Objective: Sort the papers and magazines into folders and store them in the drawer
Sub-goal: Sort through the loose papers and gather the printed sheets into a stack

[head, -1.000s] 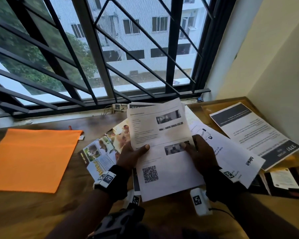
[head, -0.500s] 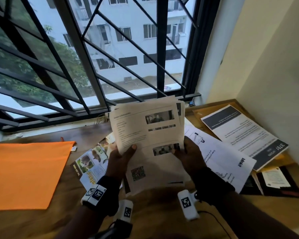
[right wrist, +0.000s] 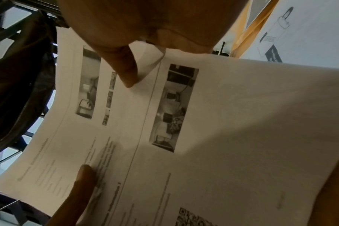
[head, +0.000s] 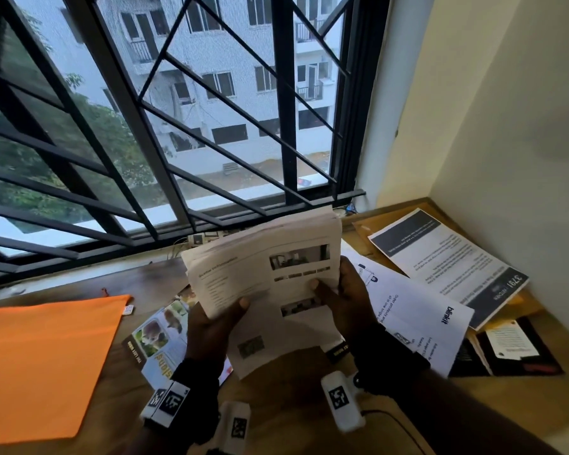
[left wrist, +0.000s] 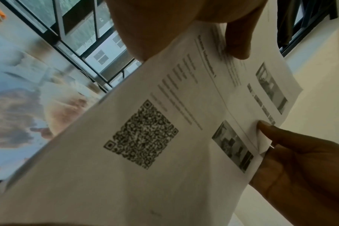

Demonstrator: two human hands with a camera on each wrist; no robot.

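Two hands, left hand [head: 211,326] and right hand [head: 349,300], are gripping a stack of papers [head: 263,277]; more papers [head: 418,310] are lying on the bench [head: 293,402], the orange folder [head: 43,362] looking unfilled.

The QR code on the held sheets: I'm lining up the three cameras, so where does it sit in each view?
Head: QR code low on the sheets, blurred, beside the left hand.
Left wrist: centre of the picture, sharp.
Right wrist: bottom edge, cut off.
Shared landmark: the grey photo strip below the right hand's thumb.
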